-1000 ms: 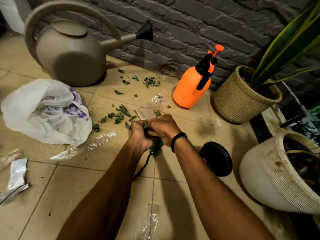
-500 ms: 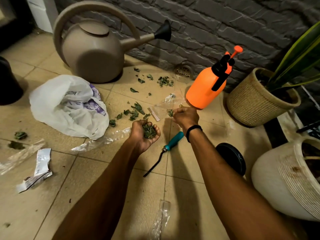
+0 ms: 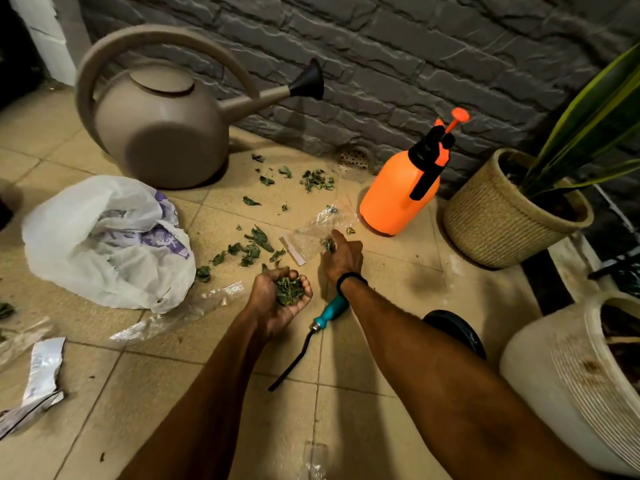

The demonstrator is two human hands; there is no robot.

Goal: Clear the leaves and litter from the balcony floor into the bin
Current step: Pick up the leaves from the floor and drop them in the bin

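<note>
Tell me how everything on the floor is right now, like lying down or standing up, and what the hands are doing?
left hand: palm up, cupped around a clump of leaves.
right hand: reaching to a leaf on the floor.
loose leaves: scattered on tiles.
watering can: upright.
orange sprayer: upright.
teal-handled tool: lying flat, partly under the right wrist.
white plastic bag: crumpled on the floor.
torn wrapper: lying flat.

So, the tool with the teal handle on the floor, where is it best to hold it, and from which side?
Probably grip the teal handle from above: it lies flat on the tiles, thicker than the thin dark shaft, its top end under the right forearm.
</note>
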